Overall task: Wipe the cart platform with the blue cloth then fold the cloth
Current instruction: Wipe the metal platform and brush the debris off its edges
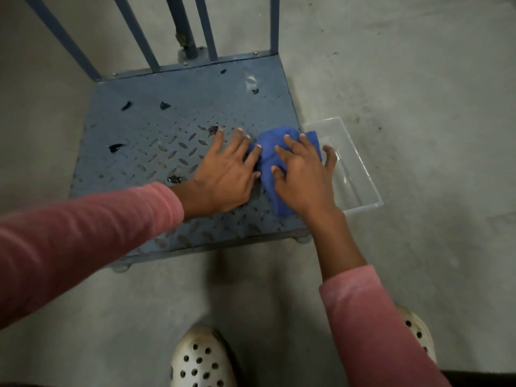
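Note:
The blue cloth (269, 155) lies bunched near the right edge of the blue-grey tread-plate cart platform (156, 135). My right hand (303, 174) presses down on the cloth with fingers spread. Flat on the platform just left of the cloth lies my left hand (226, 174), its fingers straight and its fingertips touching the cloth's left side. Several small dark scraps (116, 148) are scattered over the platform.
A clear plastic tray (354, 174) sits on the concrete floor against the platform's right side. The cart's blue upright bars (145, 40) rise at the back. My pale perforated shoes (201, 358) stand on the floor in front of the cart.

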A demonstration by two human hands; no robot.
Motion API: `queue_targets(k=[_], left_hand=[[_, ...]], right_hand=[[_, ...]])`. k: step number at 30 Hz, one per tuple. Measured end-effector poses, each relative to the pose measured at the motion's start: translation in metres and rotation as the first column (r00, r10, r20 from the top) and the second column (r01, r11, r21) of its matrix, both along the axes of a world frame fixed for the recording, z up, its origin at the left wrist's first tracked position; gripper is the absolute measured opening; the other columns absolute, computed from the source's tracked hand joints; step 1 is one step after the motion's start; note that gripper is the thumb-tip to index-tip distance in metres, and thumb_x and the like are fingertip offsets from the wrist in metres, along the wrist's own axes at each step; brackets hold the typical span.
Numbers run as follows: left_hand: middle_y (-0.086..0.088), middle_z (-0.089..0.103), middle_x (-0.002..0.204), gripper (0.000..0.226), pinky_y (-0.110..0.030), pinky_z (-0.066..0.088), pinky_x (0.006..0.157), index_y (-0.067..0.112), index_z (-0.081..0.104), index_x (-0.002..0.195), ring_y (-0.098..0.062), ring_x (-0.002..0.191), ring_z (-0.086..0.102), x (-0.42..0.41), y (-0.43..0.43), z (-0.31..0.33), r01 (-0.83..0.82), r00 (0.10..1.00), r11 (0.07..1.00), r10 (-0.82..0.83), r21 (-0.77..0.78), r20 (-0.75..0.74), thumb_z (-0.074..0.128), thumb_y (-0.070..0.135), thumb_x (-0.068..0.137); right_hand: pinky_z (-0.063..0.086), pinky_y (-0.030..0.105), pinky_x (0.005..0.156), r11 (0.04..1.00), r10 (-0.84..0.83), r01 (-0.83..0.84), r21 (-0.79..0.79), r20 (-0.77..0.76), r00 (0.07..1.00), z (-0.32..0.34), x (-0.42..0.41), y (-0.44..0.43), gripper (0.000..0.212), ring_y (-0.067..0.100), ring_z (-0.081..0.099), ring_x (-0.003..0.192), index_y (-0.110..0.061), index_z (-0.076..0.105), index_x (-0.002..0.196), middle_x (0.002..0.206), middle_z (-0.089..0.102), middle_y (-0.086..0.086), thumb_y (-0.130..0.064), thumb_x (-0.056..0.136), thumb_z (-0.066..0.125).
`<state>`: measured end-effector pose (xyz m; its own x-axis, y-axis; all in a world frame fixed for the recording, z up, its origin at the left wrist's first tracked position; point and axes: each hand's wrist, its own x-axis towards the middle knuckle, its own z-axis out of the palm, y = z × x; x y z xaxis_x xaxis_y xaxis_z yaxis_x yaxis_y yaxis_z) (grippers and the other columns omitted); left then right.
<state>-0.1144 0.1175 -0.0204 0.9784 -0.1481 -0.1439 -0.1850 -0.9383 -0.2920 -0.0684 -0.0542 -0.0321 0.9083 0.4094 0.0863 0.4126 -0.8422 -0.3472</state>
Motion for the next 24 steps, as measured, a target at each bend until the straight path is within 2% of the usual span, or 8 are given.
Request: queue_targets(k=[2,4,6,9,11,15,20,24], left_hand=[[-0.023,0.022,0.171,0.07,-0.061,0.012,0.128,0.005,0.017,0.166,-0.04,0.161,0.014,-0.004,-0.01,-0.008,-0.133,0.99,0.987,0.136,-0.089,0.023,0.018,0.045,0.109],[-0.021,0.014,0.174,0.073,-0.06,0.008,0.129,0.004,0.01,0.167,-0.039,0.162,0.009,-0.01,-0.012,-0.016,-0.238,0.97,0.957,0.242,-0.164,0.009,0.023,0.048,0.11],[-0.019,0.011,0.175,0.074,-0.058,0.004,0.13,0.004,0.008,0.167,-0.037,0.163,0.004,-0.016,-0.005,-0.025,-0.283,0.958,0.939,0.288,-0.196,-0.006,0.022,0.049,0.11],[-0.017,0.011,0.175,0.073,-0.058,0.002,0.131,0.004,0.012,0.167,-0.034,0.163,0.002,-0.02,0.007,-0.034,-0.283,0.956,0.934,0.294,-0.22,0.018,0.016,0.046,0.108],[-0.017,0.014,0.175,0.078,-0.058,0.002,0.131,0.003,0.016,0.166,-0.034,0.163,0.004,-0.02,0.014,-0.039,-0.283,0.952,0.92,0.304,-0.27,0.04,0.011,0.049,0.103],[-0.015,0.013,0.175,0.08,-0.055,0.001,0.132,0.004,0.016,0.167,-0.031,0.164,0.005,-0.02,0.021,-0.05,-0.306,0.936,0.877,0.349,-0.369,0.053,0.013,0.052,0.103],[-0.015,0.013,0.176,0.077,-0.053,0.006,0.132,0.005,0.018,0.167,-0.03,0.164,0.008,-0.028,0.017,-0.063,-0.286,0.927,0.858,0.36,-0.427,0.101,0.018,0.051,0.105],[-0.012,0.012,0.176,0.073,-0.052,0.006,0.132,0.007,0.018,0.167,-0.027,0.164,0.007,-0.028,0.019,-0.065,-0.268,0.927,0.842,0.358,-0.467,0.114,0.022,0.05,0.107]], right_hand=[[-0.005,0.063,0.115,0.992,-0.066,0.061,-0.113,-0.048,0.997,-0.009,0.011,-0.004,0.055,0.019,0.005,0.154,-0.022,0.039,0.149,0.163,0.023,0.001,-0.048,0.1,0.04],[-0.012,0.07,0.11,0.979,-0.118,0.102,-0.175,-0.08,0.99,-0.013,0.014,-0.014,0.065,0.022,-0.007,0.154,-0.024,0.031,0.153,0.165,0.015,0.008,-0.06,0.1,0.026],[-0.016,0.069,0.109,0.981,-0.088,0.085,-0.175,-0.01,0.996,-0.01,0.011,-0.021,0.067,0.024,-0.012,0.153,-0.026,0.029,0.154,0.166,0.011,0.01,-0.064,0.099,0.02],[-0.009,0.066,0.113,0.988,0.075,-0.072,-0.139,0.016,0.997,-0.001,0.004,-0.011,0.066,0.025,-0.01,0.153,-0.03,0.024,0.156,0.167,0.004,0.006,-0.064,0.099,0.025],[-0.002,0.066,0.116,0.983,0.11,-0.109,-0.151,-0.005,0.994,-0.01,0.004,0.006,0.069,0.028,-0.007,0.154,-0.03,0.021,0.157,0.167,0.004,0.006,-0.065,0.098,0.029],[0.009,0.06,0.12,0.992,0.001,-0.003,-0.123,-0.019,1.0,-0.039,0.002,0.016,0.069,0.029,0.0,0.154,-0.037,0.016,0.156,0.167,0.007,0.001,-0.069,0.097,0.027],[0.022,0.05,0.117,0.99,-0.139,0.139,-0.013,-0.027,0.99,-0.045,-0.03,-0.009,0.058,0.029,0.008,0.153,-0.047,0.023,0.152,0.165,0.013,-0.011,-0.065,0.098,0.029],[0.023,0.055,0.117,0.991,-0.124,0.129,0.032,-0.13,0.984,-0.041,-0.01,-0.007,0.059,0.029,0.011,0.152,-0.047,0.032,0.145,0.164,0.012,-0.008,-0.07,0.091,0.041]])
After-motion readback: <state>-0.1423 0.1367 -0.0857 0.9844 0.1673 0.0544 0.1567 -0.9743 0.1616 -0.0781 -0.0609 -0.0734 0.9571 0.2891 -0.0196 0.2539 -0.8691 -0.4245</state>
